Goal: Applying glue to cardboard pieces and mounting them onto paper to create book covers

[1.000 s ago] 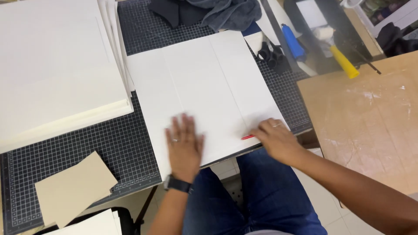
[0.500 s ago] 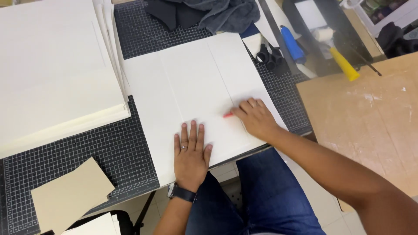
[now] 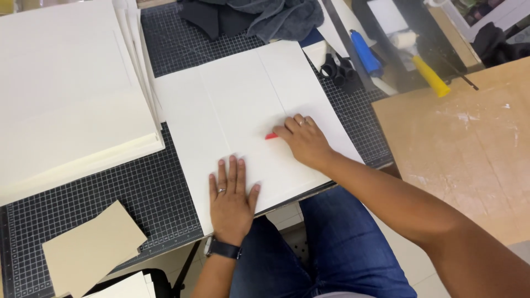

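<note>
While the left hand (image 3: pixel 231 196) lies flat, fingers spread, pressing the near edge of a big white sheet (image 3: pixel 243 110), the right hand (image 3: pixel 303 140) sits a bit farther & to the right on the same sheet, fingers curled down over a small red tool (image 3: pixel 271 136). Only the tool's red tip shows past the fingertips, so the grip looks clamped on it, tho most of it is hidden under the hand. Left hand holds nothing, just palm down on the paper; a dark watch (image 3: pixel 223 248) on that wrist.

Sheet lies mid-table on a black gridded cutting mat (image 3: pixel 143 187), w/ faint fold lines running near to far. Left of it, a thick stack of cream paper (image 3: pixel 66 99), its edge just beside the sheet. Near left corner: a tan card piece (image 3: pixel 91 248) on the mat.

Far side: dark grey cloth (image 3: pixel 276 19) bunched up. Far right of the sheet, black scissors (image 3: pixel 337 69), then a blue tube (image 3: pixel 365 53) & a yellow tool (image 3: pixel 432 77), well apart from both hands. Right of the table, a brown board (image 3: pixel 469 138) w/ white smears. Person's blue jeans (image 3: pixel 331 248) show below the table edge.
</note>
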